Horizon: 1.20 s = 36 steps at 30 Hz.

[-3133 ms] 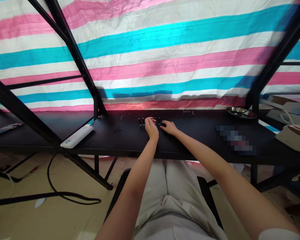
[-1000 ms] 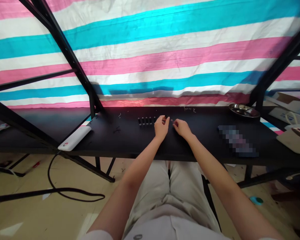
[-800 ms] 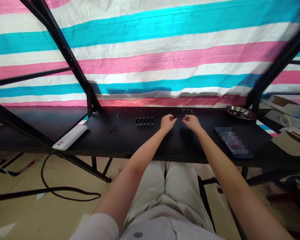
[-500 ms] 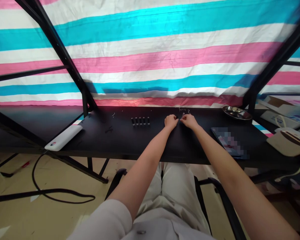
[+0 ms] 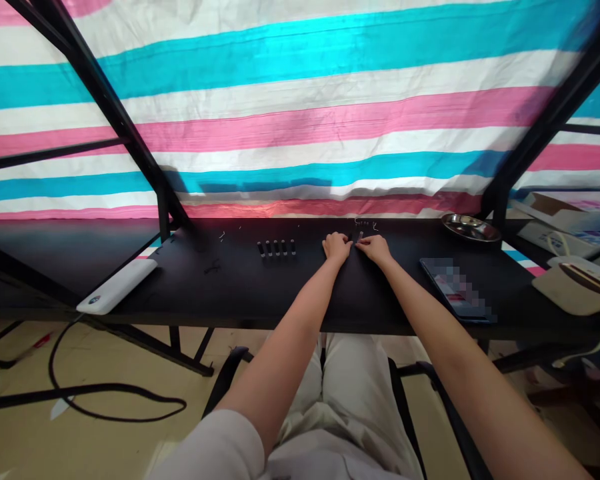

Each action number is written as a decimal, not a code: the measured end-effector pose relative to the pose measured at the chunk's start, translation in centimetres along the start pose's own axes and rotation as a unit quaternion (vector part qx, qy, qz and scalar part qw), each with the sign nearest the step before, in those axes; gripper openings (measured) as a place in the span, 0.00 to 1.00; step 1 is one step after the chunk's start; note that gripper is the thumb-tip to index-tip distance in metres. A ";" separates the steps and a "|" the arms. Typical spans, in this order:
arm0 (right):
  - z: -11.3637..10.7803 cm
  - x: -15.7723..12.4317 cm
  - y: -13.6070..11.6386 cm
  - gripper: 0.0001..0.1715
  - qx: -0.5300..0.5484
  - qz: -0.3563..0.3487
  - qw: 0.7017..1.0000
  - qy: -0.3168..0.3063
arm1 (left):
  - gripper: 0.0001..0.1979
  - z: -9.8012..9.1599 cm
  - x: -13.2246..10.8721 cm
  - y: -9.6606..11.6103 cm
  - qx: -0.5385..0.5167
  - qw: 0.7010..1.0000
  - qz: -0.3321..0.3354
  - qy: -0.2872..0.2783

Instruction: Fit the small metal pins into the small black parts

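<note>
My left hand [image 5: 337, 247] is closed on a small black cylindrical piece [image 5: 351, 237], low over the black tabletop [image 5: 280, 287]. Close beside it, my right hand [image 5: 375, 249] pinches a small clear, slightly pinkish tube [image 5: 360, 236] between thumb and fingertips. The two pieces stand near each other with a narrow gap between the hands. To the left of my left hand, several short black tubes with silvery ends [image 5: 277, 248] stand in a row. Tiny pale bits [image 5: 365, 223] lie just beyond my hands; their kind is too small to make out.
A shiny metal dish [image 5: 470, 228] sits at the back right, with a phone-like tablet [image 5: 453, 290] in front of it. A cream bag [image 5: 575, 287] is at the far right. A white power strip [image 5: 117, 287] lies on the left. Black metal posts [image 5: 115, 127] frame a striped sheet.
My hands have parted slightly at the fingertips, and the clear tube shows more plainly. The whole view has shifted a little; the row of black tubes is unchanged.
</note>
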State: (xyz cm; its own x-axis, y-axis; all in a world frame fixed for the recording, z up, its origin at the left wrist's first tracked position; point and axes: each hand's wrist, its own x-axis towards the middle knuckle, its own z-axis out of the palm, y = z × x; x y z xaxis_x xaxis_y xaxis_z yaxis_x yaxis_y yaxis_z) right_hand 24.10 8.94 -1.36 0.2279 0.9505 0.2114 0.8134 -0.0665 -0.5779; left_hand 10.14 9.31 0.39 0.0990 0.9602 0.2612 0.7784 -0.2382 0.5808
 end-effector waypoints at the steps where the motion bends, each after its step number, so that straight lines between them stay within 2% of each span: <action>1: 0.0 0.1 0.0 0.14 0.000 0.003 1.000 -0.002 | 0.07 0.0 0.0 0.0 -0.002 1.000 -0.001 0.000; 17: -0.3 0.1 -0.5 0.18 0.006 0.022 0.999 -0.040 | 0.10 0.4 0.2 -0.2 0.022 1.000 -0.002 -0.009; 21: -0.6 0.0 -0.7 0.19 0.010 0.025 0.999 -0.046 | 0.14 0.1 0.3 0.0 0.036 0.999 -0.009 -0.040; 24: -1.1 -0.3 -0.7 0.20 0.017 0.027 0.998 -0.055 | 0.19 -0.8 -0.4 0.0 0.058 0.997 0.002 -0.057; 27: -1.7 -1.1 -0.6 0.22 0.022 0.033 0.998 -0.056 | 0.21 -3.3 -1.6 0.0 0.093 0.991 0.095 -0.020; 30: -2.2 -2.4 -0.4 0.18 0.021 0.030 0.998 -0.044 | 0.19 -7.9 -2.1 -0.1 0.133 0.968 0.212 0.005; 32: -2.3 -3.4 -0.4 0.16 0.019 0.021 0.999 -0.039 | 0.16 -11.5 -1.7 -0.6 0.162 0.951 0.262 -0.027; 34: -2.0 -4.3 -0.5 0.14 0.021 0.002 0.999 -0.040 | 0.15 -14.8 -0.9 -1.5 0.207 0.939 0.264 -0.073; 36: -1.5 -5.1 -0.6 0.12 0.029 -0.037 0.998 -0.041 | 0.17 -17.3 0.0 -2.8 0.252 0.928 0.244 -0.124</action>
State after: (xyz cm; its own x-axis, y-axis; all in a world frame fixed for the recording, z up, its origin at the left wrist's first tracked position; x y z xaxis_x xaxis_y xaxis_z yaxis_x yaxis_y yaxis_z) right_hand 23.21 3.69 -0.92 0.1225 0.9740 0.1908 0.7935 0.0193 -0.6083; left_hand -2.73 7.48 12.11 0.6079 0.7743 0.1758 0.7877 -0.6160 -0.0110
